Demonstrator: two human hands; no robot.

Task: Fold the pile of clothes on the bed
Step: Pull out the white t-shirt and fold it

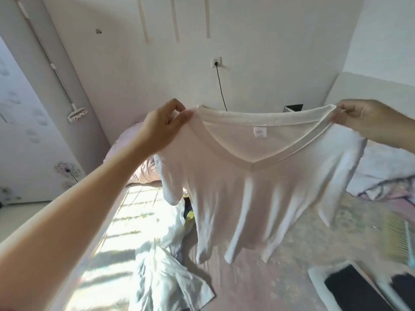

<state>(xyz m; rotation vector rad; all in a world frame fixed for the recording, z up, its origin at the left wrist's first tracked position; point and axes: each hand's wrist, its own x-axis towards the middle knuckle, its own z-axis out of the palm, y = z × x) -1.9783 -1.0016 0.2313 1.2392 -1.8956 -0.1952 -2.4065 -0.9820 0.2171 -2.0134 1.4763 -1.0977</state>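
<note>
A white V-neck T-shirt hangs in the air above the bed, its front facing me and its hem just above the cover. My left hand pinches the shirt's left shoulder at the collar. At the other end of the collar my right hand pinches the right shoulder. A crumpled heap of pale clothes lies on the bed below and left of the shirt, partly hidden by it.
Dark folded items on a white board lie at the bed's lower right. A rumpled blanket sits at the right, a pink pillow at the head. A black cable hangs from a wall socket. A mop leans at the left.
</note>
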